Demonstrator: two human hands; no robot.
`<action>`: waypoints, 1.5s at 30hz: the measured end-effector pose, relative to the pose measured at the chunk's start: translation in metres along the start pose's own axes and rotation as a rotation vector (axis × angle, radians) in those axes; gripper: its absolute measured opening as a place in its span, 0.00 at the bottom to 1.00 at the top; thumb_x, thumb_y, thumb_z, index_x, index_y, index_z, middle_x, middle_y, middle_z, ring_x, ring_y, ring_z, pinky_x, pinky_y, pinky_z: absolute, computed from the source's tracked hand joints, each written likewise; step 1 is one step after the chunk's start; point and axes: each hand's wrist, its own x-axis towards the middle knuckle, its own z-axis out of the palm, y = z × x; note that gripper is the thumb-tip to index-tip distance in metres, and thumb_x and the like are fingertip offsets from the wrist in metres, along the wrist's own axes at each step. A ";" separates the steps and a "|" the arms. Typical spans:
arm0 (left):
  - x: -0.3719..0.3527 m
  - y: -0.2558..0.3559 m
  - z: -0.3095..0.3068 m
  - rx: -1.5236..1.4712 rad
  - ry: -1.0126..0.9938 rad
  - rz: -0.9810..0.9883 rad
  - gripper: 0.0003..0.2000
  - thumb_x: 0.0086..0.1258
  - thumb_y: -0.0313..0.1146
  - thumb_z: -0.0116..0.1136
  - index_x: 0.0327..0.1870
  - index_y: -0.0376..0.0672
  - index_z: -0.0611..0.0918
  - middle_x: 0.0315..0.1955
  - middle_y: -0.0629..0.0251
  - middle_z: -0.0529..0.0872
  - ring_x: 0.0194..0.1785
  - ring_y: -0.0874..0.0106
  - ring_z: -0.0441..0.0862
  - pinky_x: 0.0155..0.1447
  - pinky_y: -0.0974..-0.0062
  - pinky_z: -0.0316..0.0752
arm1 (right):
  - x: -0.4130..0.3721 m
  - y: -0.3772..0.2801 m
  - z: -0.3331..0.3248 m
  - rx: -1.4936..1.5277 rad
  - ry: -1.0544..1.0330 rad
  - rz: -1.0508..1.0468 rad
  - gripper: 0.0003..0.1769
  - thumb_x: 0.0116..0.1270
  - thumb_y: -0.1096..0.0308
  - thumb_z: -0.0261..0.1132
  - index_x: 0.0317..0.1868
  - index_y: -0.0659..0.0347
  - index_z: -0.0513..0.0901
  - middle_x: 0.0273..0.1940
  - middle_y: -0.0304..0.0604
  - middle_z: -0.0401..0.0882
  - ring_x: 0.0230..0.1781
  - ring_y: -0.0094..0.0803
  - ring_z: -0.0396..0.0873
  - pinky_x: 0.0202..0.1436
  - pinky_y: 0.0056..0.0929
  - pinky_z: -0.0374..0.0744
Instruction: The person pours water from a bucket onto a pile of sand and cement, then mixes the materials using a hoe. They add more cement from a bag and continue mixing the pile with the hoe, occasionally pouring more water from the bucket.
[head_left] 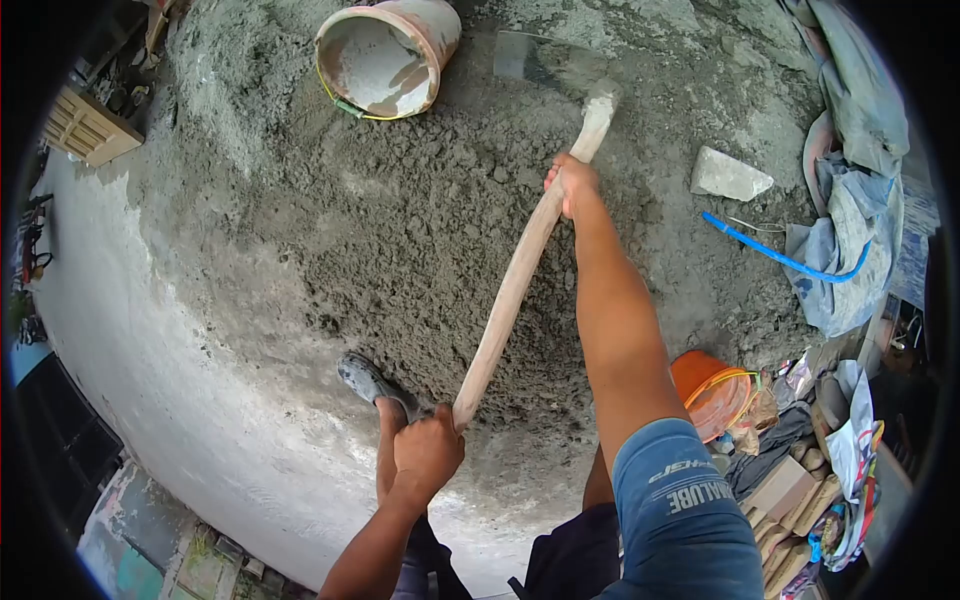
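Observation:
A hoe [515,275] with a long pale wooden handle slants across the view, from lower left to upper right. My left hand [428,447] is closed round the handle's near end. Farther up, my right hand [573,185] grips the handle below the head. The hoe's blade [520,60] lies against the grey mix at the top, pointing left and partly blurred. Beneath the handle spreads a heap of damp, crumbly grey mortar [400,240]. Beside the blade, a bucket [450,35] with a whitish, smeared inside lies tipped on its side.
A concrete block piece [730,176] and a bent blue tube [775,258] lie at the right, near crumpled blue-grey sheeting [845,270]. An orange bucket [705,395] stands by stacked sacks and rubbish at lower right. My shoe [360,376] rests at the mortar's edge.

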 end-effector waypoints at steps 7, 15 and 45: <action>-0.089 -0.001 0.026 -0.090 -0.198 -0.080 0.11 0.57 0.34 0.58 0.35 0.38 0.74 0.20 0.50 0.83 0.25 0.51 0.83 0.32 0.55 0.79 | -0.081 0.046 -0.025 -0.130 0.064 0.194 0.08 0.63 0.69 0.61 0.28 0.63 0.75 0.21 0.39 0.72 0.18 0.29 0.71 0.23 0.32 0.77; -0.291 -0.039 0.036 -0.102 -0.347 -0.195 0.19 0.58 0.45 0.62 0.45 0.44 0.80 0.23 0.52 0.84 0.25 0.53 0.82 0.31 0.53 0.77 | -0.268 0.137 -0.132 0.096 0.087 0.363 0.09 0.61 0.76 0.59 0.39 0.61 0.67 0.24 0.39 0.68 0.18 0.28 0.70 0.21 0.35 0.74; -0.301 -0.044 -0.007 0.012 -0.357 -0.110 0.13 0.59 0.39 0.59 0.39 0.40 0.76 0.21 0.52 0.83 0.24 0.51 0.82 0.30 0.52 0.77 | -0.278 0.142 -0.126 0.085 0.137 0.383 0.10 0.61 0.74 0.60 0.38 0.62 0.66 0.24 0.40 0.68 0.18 0.28 0.70 0.21 0.34 0.74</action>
